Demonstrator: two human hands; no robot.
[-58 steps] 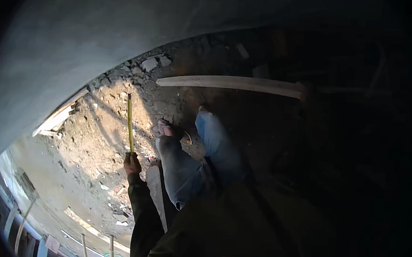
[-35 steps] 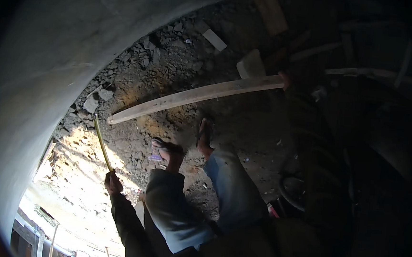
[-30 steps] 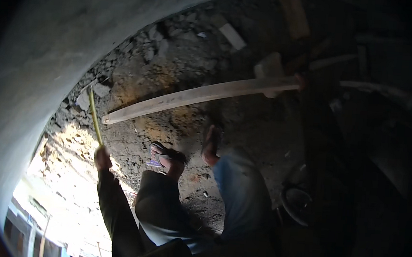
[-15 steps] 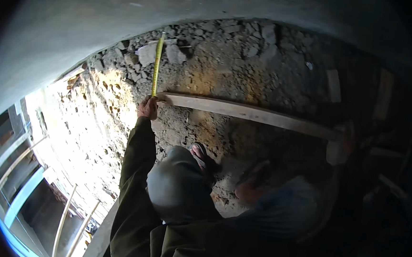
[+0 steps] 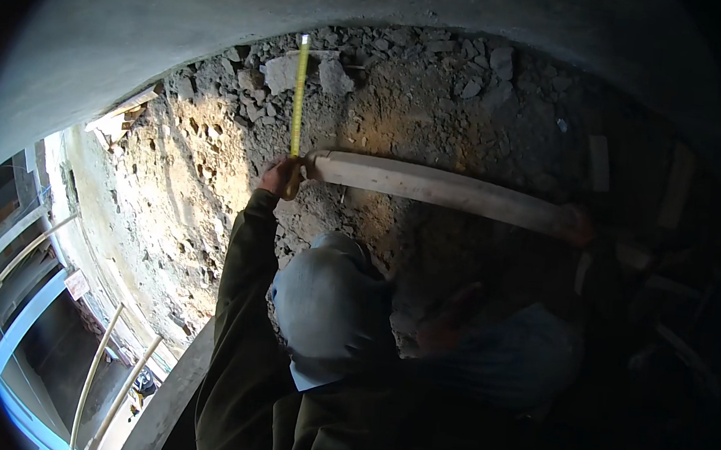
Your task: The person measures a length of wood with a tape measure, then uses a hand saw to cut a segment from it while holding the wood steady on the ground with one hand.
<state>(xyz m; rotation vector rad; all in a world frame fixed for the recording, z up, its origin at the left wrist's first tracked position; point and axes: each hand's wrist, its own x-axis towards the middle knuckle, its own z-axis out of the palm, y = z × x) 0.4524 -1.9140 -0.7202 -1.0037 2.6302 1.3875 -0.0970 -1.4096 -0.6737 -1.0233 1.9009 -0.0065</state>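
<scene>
My left hand (image 5: 278, 177), at the end of a dark sleeve, is closed round the lower end of a yellow tape measure (image 5: 299, 99). The blade runs out away from me across rubble, its tip close to the foot of the wall. Just right of that hand lies the left end of a long pale wooden plank (image 5: 439, 183), slanting down toward the right. Its far right end is in my right hand (image 5: 579, 226), which is dim in the shadow. Whether my left fingers also touch the plank, I cannot make out.
A smooth grey wall (image 5: 376, 0) curves along the far side. Broken stones (image 5: 335, 74) lie at its base on rough earth. Loose wood pieces (image 5: 600, 163) rest in the dark at right. Poles (image 5: 100, 366) and a blue beam (image 5: 29, 319) stand at lower left.
The view has shifted slightly. The plank's right end and my right hand have come inward to the left, and the plank shows a broader face. My left hand still holds the tape.
</scene>
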